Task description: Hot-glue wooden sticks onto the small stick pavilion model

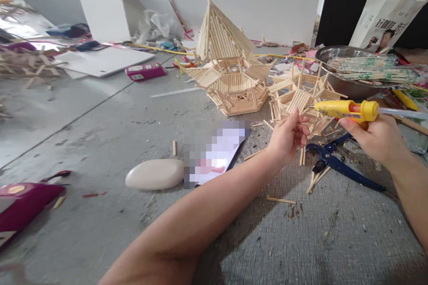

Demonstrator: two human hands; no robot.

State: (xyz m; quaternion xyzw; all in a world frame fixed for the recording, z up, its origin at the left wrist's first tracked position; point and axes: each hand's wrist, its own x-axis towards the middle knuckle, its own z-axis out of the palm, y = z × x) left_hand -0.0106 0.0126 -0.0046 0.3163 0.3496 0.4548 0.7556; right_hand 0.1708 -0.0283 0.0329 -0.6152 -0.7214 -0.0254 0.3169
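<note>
My right hand [379, 140] is wrapped round the grip of a yellow hot glue gun [359, 110], with a clear glue stick [403, 112] running out of its back end. The gun's nozzle points left, over a small model of wooden sticks [298, 99]. In front of that model is my left hand [290, 137], thumb up and fingers curled in; whatever they pinch is hidden. Blue-handled cutting pliers [344, 167] lie below both hands among loose stick pieces [319, 179]. A larger stick model [234, 84] with a pointed roof [222, 33] stands behind, to the left.
A lit phone [220, 153] leans by a smooth whitish oval object [155, 173]. Left lies a magenta object [23, 207], with another magenta item [145, 72] farther back. A metal bowl [354, 87] holds bagged sticks; a white tote bag [384, 18] stands behind it.
</note>
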